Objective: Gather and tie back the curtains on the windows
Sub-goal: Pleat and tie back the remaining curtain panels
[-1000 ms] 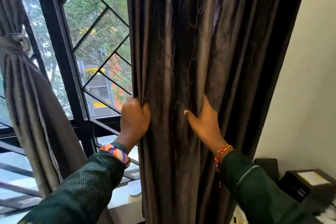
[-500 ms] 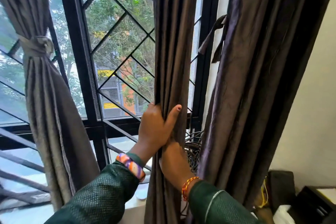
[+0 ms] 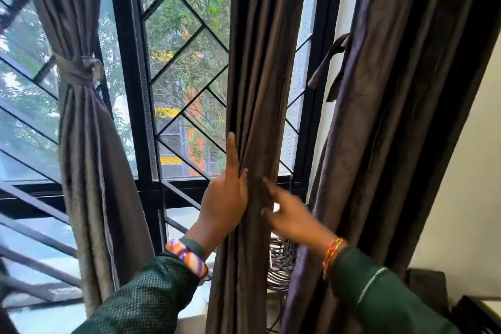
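Your right hand [image 3: 291, 218] has come out from under the left since half a second ago and now sits blurred just right of the bunch, fingers spread apart, touching the fabric at most, holding nothing as far as I can tell. Left hand [image 3: 226, 198] has loosened too: thumb no longer wrapped across, fingers straight and pressed flat along the bunch's left side.

So the middle curtain [image 3: 260, 76] hangs as a narrow gathered column in front of the window frame [image 3: 130, 89], with the right curtain [image 3: 401, 116] hanging loose beside it and a tieback [image 3: 330, 68] dangling between them. Left curtain [image 3: 89, 130] is already tied.

Fabric looks soft, thin and a bit slick, so I'd guess pleats will slide apart unless you wrap around the whole bundle. Grab it about where your left hand is, then pull it toward that tieback.
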The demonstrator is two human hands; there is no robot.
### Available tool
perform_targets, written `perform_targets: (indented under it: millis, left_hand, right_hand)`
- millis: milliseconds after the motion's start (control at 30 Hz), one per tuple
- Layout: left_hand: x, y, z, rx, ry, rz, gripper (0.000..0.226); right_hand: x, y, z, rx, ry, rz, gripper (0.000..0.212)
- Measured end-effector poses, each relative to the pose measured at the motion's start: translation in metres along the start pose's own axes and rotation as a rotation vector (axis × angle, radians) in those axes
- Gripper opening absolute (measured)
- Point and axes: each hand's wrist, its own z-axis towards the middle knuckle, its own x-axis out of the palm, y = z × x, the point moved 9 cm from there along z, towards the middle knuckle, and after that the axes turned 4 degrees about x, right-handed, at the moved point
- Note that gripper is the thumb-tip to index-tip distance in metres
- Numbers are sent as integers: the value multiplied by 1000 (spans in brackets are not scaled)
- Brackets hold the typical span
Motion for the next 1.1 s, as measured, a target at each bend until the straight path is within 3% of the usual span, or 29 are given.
perform_targets:
  millis: [100,167,233,300,367,433,500,567,700,767,967,1100]
  left_hand:
    - [10,8,0,-166,77,-51,72]
    - [23,7,1,-175,158,-14,73]
    - [36,-5,6,-92,248,76,65]
    - [49,-17,10,-38,380,185,57]
    - [55,-29,15,60,459,267,56]
    - [46,-43,26,212,367,260,62]
    - [33,-44,45,254,304,226,73]
    - [18,-29,74,166,230,145,71]
    - [-36,-8,149,-54,-128,-95,33]
    - [-54,1,186,-149,-224,-160,29]
    - [-49,25,263,-187,-15,-266,67]
    - [-56,14,281,-134,-58,-281,55]
  right_hand:
    - [-71,31,21,-8,-336,343,41]
    - [-106,68,26,-59,-447,439,54]
    - [-132,114,27,-195,-520,361,71]
    - [-149,143,26,-213,-592,230,83]
    - [-162,153,32,-143,-646,100,75]
    - [-172,155,36,-106,-666,-5,48]
    - [-174,149,40,-73,-631,-54,43]
    - [-176,141,42,-77,-609,-62,42]
    - [-181,137,44,-117,-562,-19,45]
    - [-182,134,45,-100,-550,-23,42]
    - [-181,132,46,-103,-509,-19,38]
    - [-177,134,50,-118,-490,15,35]
